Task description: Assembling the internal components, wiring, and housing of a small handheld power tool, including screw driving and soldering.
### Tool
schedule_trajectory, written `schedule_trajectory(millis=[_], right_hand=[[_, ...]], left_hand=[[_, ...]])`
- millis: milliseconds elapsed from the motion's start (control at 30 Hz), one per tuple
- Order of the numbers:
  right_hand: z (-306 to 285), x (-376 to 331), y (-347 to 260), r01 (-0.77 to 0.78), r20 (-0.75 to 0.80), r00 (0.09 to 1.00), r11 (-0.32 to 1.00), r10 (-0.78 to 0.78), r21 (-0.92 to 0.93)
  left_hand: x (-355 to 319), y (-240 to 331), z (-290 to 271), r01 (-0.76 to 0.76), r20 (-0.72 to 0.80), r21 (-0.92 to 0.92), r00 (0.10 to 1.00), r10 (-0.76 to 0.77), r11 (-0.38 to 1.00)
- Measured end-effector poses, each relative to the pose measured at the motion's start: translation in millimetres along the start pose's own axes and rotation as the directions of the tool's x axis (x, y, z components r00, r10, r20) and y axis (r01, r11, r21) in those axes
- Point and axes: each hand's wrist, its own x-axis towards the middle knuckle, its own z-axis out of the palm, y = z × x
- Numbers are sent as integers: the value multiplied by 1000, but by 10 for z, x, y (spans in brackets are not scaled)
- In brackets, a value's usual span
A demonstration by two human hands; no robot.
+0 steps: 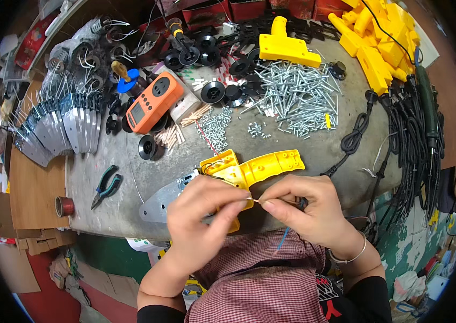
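Observation:
My left hand (201, 212) and my right hand (306, 207) meet just above the near edge of the bench, fingertips almost touching. Each is closed in a pinch on a thin wire (255, 201), a short pale piece of which shows between them. A blue wire (283, 238) dangles below my right hand. Under and behind my hands lies an open yellow plastic housing half (271, 167) with a handle; thin dark wires run inside it. A flat grey metal blade plate (158, 209) sticks out from its left side, partly covered by my left hand.
Pliers (107, 187) lie left. Behind are an orange socket meter (154, 103), a heap of screws (298, 94), nuts (216, 129) and black round caps (213, 92). Yellow housings (373, 64), bundled black cords (400, 145) and a soldering iron (427, 102) are right; metal blades (55, 129) stand left.

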Motion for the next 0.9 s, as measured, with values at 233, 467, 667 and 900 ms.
schedule_trajectory(millis=[233,467,667,900], right_hand=[[-11,18,-17,50,31,998,999,-51,9],[-4,18,-37,27,48,998,1000,-27,16],[-45,-6,-68,-44,105,993,998,49,-51],[-173,-27,11,-66,113,990,989,81,-134]], left_hand=[[-40,25,-17,438,184,-661,882,-434,609],[-49,27,-6,448,205,-665,879,-431,598],[-46,53,47,356,105,-453,932,-347,818],[-27,92,30,405,189,-364,914,-359,839]])
